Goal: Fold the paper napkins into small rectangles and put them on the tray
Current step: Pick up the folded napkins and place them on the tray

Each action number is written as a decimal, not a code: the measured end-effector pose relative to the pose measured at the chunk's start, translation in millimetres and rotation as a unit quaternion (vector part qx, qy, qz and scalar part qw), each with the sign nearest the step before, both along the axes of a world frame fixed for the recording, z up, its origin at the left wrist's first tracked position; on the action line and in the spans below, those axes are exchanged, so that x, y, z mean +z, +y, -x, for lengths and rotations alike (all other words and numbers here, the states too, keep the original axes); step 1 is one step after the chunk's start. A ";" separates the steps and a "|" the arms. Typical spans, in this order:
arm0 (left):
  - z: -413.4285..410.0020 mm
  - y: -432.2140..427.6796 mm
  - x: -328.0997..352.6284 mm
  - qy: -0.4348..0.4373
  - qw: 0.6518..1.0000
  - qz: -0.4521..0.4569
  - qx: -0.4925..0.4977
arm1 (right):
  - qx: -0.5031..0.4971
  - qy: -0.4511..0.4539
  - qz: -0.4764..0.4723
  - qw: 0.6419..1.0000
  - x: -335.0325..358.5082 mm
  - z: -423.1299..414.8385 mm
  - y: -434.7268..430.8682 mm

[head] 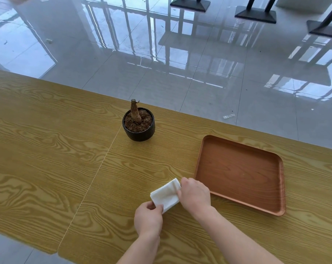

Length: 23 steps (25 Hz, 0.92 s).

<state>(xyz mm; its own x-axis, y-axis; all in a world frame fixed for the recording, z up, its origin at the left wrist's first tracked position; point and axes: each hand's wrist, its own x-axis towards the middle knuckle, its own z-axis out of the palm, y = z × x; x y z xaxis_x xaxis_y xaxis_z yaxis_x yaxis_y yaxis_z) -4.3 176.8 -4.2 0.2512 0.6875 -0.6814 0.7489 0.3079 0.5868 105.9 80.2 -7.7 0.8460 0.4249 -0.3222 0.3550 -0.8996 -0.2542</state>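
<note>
Folding appears to be the step in hand. One white paper napkin (166, 195) lies on the wood-grain bench (47, 149), just left of the brown tray (237, 168). It is already doubled into a compact, slightly skewed rectangle, and the tray holds no napkin. The left grip (149, 219) pinches the napkin's near corner, thumb and fingers curled onto the paper. The right grip (194, 193) is curled over the napkin's right edge with its fingertips hidden under the knuckles; it reads as a pinch on that edge, though the exact contact cannot be made out. Neither grip is released, and both grasp the same napkin. Whether the napkin lies fully flat or is lifted a little at its far end cannot be told. With nothing delivered, the task looks to be near its beginning. The next move probably calls for one more fold, with edges matched and the crease pressed down. If the rectangle is judged small enough, it calls instead for a short carry to the right over the tray's raised rim and a flat set-down. The thin paper is likely limp, so the layers would need a firm pinch to keep from springing open. A small black pot (138, 124) with a bare stump stands well beyond the napkin, out of the way.
</note>
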 end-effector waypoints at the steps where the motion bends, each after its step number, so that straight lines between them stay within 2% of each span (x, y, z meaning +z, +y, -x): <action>1: 0.1 2.2 0.2 0.006 0.999 -0.023 -0.026 | -0.008 -0.003 -0.008 1.000 -2.0 6.6 -2.4; 6: -5.4 4.5 1.7 0.026 0.994 -0.042 -0.094 | -0.074 0.010 -0.050 0.996 -10.1 33.3 -11.9; 10: -10.1 5.8 0.1 0.031 0.997 -0.027 -0.058 | -0.125 0.031 -0.068 0.989 -11.4 35.8 -14.1; 13: -12.1 9.5 -0.8 0.018 0.999 0.030 0.002 | -0.135 0.038 -0.075 0.987 -10.8 33.6 -14.3; 16: -11.9 12.6 -1.3 0.014 0.998 0.069 -0.001 | -0.149 0.048 -0.080 0.985 -10.7 31.5 -14.8; 23: -7.8 10.8 4.1 0.008 0.995 -0.033 -0.091 | -0.170 0.059 -0.080 0.980 -11.8 31.6 -16.4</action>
